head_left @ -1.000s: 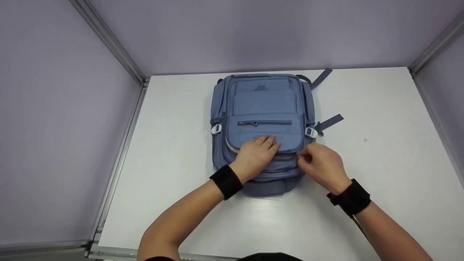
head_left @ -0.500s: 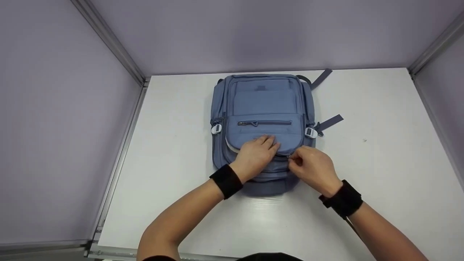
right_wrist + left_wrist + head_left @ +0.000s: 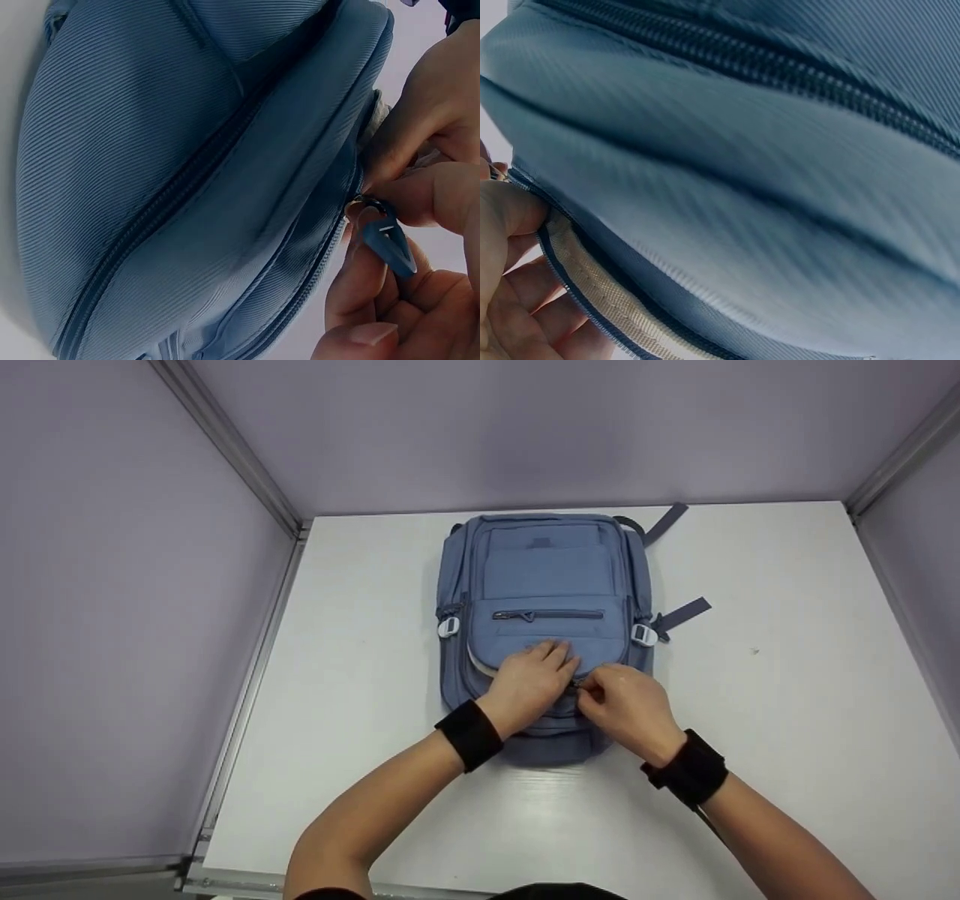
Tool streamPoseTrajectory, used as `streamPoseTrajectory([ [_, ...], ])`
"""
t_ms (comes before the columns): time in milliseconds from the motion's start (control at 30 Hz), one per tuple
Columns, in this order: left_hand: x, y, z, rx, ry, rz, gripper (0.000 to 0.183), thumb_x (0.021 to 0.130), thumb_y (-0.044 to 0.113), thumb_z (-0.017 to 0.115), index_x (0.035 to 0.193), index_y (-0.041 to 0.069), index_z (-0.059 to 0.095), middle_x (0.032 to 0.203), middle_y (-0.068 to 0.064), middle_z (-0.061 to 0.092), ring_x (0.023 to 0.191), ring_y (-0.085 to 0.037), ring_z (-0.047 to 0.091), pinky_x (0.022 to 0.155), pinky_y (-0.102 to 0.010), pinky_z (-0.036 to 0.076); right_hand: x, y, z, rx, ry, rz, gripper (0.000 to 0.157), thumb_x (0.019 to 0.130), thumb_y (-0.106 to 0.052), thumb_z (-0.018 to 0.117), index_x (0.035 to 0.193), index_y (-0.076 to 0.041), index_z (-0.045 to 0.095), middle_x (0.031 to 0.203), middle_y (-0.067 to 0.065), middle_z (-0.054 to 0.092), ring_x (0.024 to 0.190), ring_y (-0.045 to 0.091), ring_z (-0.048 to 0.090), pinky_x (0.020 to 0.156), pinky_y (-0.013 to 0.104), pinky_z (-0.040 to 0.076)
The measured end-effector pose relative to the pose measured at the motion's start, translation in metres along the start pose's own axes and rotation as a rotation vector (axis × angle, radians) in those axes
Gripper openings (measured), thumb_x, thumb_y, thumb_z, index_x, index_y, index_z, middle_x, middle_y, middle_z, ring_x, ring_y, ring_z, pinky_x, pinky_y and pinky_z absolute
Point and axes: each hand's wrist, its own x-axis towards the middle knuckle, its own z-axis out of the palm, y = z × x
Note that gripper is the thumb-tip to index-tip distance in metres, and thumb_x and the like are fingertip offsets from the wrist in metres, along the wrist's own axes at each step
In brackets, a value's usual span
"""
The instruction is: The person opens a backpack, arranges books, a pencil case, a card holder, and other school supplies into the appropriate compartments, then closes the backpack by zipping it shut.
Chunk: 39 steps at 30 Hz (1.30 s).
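A blue backpack (image 3: 551, 571) lies front side up on the white table. My left hand (image 3: 526, 682) rests on its front pocket (image 3: 592, 651), fingers spread over the fabric; in the left wrist view the thumb (image 3: 514, 208) grips the pocket's zippered edge. Close beside it, my right hand (image 3: 631, 711) pinches a zipper slider at the pocket's lower edge. Its blue triangular zipper pull (image 3: 391, 246) hangs among the fingers in the right wrist view. A gap with cream lining (image 3: 604, 300) shows along the pocket's left part.
Two dark straps (image 3: 684, 613) stick out from the backpack's right side. White buckles (image 3: 448, 627) sit on both flanks. The white table (image 3: 360, 690) is bounded by grey panels (image 3: 525, 435) at the back and sides.
My right hand has moved left along the pocket's lower edge, drawing the zipper slider towards my left hand. The left hand and the backpack stay where they were.
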Motion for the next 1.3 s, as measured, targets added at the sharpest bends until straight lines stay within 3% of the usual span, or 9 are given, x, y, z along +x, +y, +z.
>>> streamPoseTrajectory([
  [267,-0.001,0.0,-0.002,-0.014,-0.014,0.0,0.032,0.103,0.018,0.062,0.134,0.013,0.069,0.136,-0.011,0.064,0.123,-0.027,0.062,0.093,-0.036,0.055,-0.001,0.003,0.002,0.024,-0.014,0.016,0.004,0.087,-0.015,0.074,0.085,-0.012,0.074,0.079,-0.002,0.066,0.071,0.017,0.061,0.063,0.039,0.051],
  [467,-0.004,-0.001,-0.006,-0.137,0.033,-0.034,0.035,0.1,0.025,0.062,0.132,0.013,0.07,0.136,-0.01,0.065,0.124,-0.027,0.062,0.097,-0.039,0.054,-0.006,0.009,-0.002,0.074,-0.007,0.036,0.004,0.089,-0.014,0.073,0.09,-0.011,0.075,0.083,-0.001,0.066,0.073,0.015,0.061,0.066,0.038,0.051],
  [600,-0.006,0.005,-0.006,-0.191,0.088,-0.008,0.034,0.1,0.029,0.061,0.128,0.013,0.073,0.131,-0.007,0.068,0.122,-0.026,0.063,0.097,-0.039,0.053,-0.009,0.01,-0.005,0.099,-0.003,0.05,0.005,0.089,-0.015,0.073,0.089,-0.01,0.074,0.083,-0.002,0.065,0.072,0.015,0.059,0.065,0.037,0.05],
  [733,-0.003,0.013,-0.002,-0.169,0.178,0.032,0.026,0.101,0.034,0.065,0.115,0.014,0.076,0.114,-0.001,0.071,0.106,-0.02,0.066,0.085,-0.033,0.055,-0.009,0.011,-0.005,0.145,-0.006,0.06,0.006,0.091,-0.016,0.074,0.089,-0.01,0.074,0.085,0.0,0.067,0.075,0.016,0.062,0.069,0.038,0.051],
  [967,0.0,0.016,0.004,-0.155,0.255,-0.008,0.017,0.097,0.03,0.07,0.089,0.015,0.07,0.094,0.001,0.066,0.082,-0.019,0.06,0.065,-0.031,0.047,-0.01,0.014,-0.009,0.271,-0.05,0.065,0.005,0.094,-0.018,0.075,0.092,-0.014,0.076,0.088,-0.005,0.068,0.078,0.012,0.061,0.071,0.034,0.05],
  [1100,-0.001,0.016,0.004,-0.176,0.28,-0.047,0.014,0.098,0.026,0.068,0.089,0.015,0.071,0.091,0.0,0.066,0.079,-0.018,0.061,0.063,-0.031,0.047,-0.01,0.022,-0.012,0.28,0.038,-0.009,0.005,0.096,-0.014,0.073,0.093,-0.012,0.076,0.086,-0.004,0.066,0.076,0.013,0.058,0.068,0.032,0.047],
  [1167,-0.001,0.017,0.003,-0.193,0.279,-0.078,0.011,0.096,0.023,0.069,0.091,0.015,0.072,0.092,0.0,0.067,0.079,-0.018,0.062,0.063,-0.031,0.048,-0.008,0.029,-0.011,0.23,0.113,-0.079,0.003,0.095,-0.009,0.073,0.096,-0.009,0.076,0.09,0.001,0.067,0.081,0.017,0.06,0.072,0.034,0.047],
  [1300,-0.001,0.019,0.001,-0.248,0.244,-0.129,0.005,0.093,0.019,0.069,0.094,0.014,0.071,0.094,-0.001,0.066,0.082,-0.019,0.062,0.066,-0.032,0.048,-0.004,0.042,-0.006,0.086,0.184,-0.261,0.019,0.087,-0.002,0.076,0.106,-0.004,0.075,0.104,0.01,0.069,0.098,0.029,0.061,0.088,0.042,0.047],
])
